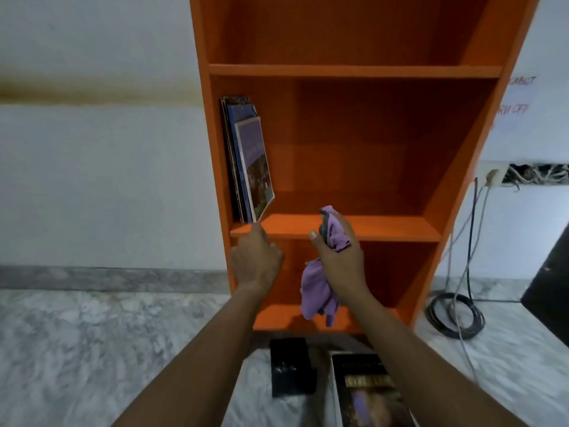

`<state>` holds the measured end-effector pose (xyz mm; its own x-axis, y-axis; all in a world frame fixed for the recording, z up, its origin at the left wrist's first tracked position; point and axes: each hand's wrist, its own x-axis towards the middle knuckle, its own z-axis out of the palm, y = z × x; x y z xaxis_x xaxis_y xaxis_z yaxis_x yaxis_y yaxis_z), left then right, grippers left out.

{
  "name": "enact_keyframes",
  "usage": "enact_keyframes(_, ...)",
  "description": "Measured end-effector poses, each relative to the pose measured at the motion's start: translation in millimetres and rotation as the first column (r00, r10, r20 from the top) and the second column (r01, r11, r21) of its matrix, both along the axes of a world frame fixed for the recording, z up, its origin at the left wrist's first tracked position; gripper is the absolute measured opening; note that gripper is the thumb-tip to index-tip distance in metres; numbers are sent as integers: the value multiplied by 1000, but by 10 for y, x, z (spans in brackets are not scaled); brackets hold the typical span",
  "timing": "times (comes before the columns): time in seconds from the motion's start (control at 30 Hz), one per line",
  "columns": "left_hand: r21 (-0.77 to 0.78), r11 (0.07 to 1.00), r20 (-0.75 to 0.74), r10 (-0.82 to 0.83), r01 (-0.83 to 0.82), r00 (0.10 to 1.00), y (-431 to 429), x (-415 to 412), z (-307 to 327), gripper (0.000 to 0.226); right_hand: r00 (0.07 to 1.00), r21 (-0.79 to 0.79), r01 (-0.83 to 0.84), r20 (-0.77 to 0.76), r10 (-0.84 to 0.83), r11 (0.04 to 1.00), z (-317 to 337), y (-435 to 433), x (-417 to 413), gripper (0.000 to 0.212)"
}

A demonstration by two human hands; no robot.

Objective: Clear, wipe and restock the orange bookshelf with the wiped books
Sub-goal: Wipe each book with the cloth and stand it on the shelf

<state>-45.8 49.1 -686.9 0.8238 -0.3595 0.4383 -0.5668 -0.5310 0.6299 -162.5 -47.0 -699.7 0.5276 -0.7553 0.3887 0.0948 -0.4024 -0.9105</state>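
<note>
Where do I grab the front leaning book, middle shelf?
Grip the front book by its lower front edge from the right: it leans left on the stack against the bookshelf wall. Use the left hand; the right hand holds the purple cloth.

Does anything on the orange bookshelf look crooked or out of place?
Yes. On the middle shelf, the outermost book stands tilted: its top leans on the other books, its bottom splays out to the right. The left hand is at its near lower corner.
</note>
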Motion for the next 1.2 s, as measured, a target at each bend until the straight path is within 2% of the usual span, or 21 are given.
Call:
enact_keyframes(0.13, 196, 947, -233, -206, 254, 950, 157, -640, -516, 12, 988, 110, 138, -92, -128, 984, -433, 105, -587, 67)
enact_keyframes(0.23, 252, 840, -464, -331, 481, 822, 243, -1116, -1051, 13, 931, 277, 328, -256, -260, 903, -999, 124, -1070, 73)
enact_keyframes(0.33, 282, 751, -643, -314, 597, 699, 259, -1425, -1545, 20, 822, 414, 526, -473, -318, 743, -1572, 48, -1510, 67)
enact_keyframes(0.43, 266, 715, -761, -255, 646, 596, 184, -1583, -1918, 32, 789, 487, 578, -540, -294, 655, -1996, -39, -1776, 55)
enact_keyframes(0.47, 261, 721, -785, -228, 642, 576, 175, -1609, -2006, 33, 793, 495, 573, -536, -290, 653, -2090, -54, -1824, 54)
enact_keyframes(0.53, 215, 763, -840, -174, 610, 514, 153, -1652, -2242, 21, 796, 484, 561, -538, -278, 671, -2278, -91, -1931, 59)
enact_keyframes(0.6, 173, 808, -894, -111, 563, 435, 144, -1700, -2484, 38, 765, 413, 559, -592, -254, 719, -2513, -154, -2026, 73)
enact_keyframes(0.67, 146, 833, -933, -63, 533, 355, 155, -1727, -2685, 40, 707, 323, 542, -675, -213, 776, -2808, -220, -2106, 79)
enact_keyframes(0.7, 120, 847, -950, -52, 517, 307, 139, -1755, -2790, 39, 657, 282, 522, -735, -169, 805, -2888, -207, -2138, 76)
enact_keyframes(0.77, 66, 884, -969, -54, 463, 243, 111, -1786, -2939, 32, 478, 175, 465, -875, -80, 868, -2860, -66, -2160, 66)
enact_keyframes(0.8, 58, 896, -970, -53, 441, 236, 85, -1796, -3014, 30, 395, 117, 442, -916, -76, 889, -2899, -21, -2175, 63)
enact_keyframes(0.83, 57, 903, -966, -57, 425, 250, 73, -1799, -3077, 31, 371, 78, 432, -923, -98, 898, -2924, 33, -2193, 61)
enact_keyframes(0.93, 28, 917, -956, -91, 397, 279, 22, -1783, -3136, 36, 473, 3, 400, -857, -204, 916, -3060, 97, -2272, 47)
enact_keyframes(1.0, -91, 920, -968, -171, 381, 182, 11, -1807, -2989, 20, 523, -68, 328, -817, -242, 942, -3095, 120, -2311, 39)
enact_keyframes(1.03, -151, 918, -972, -206, 367, 115, 11, -1818, -2907, 20, 547, -94, 283, -802, -241, 954, -3105, 141, -2309, 36)
enact_keyframes(1.1, -275, 904, -957, -290, 329, -3, 31, -1812, -2783, 30, 644, -64, 210, -742, -187, 976, -3048, 237, -2264, 32)
enact_keyframes(1.2, -410, 839, -910, -402, 359, -101, 118, -1731, -2633, 60, 817, 60, 58, -577, -13, 997, -2896, 423, -2128, 29)
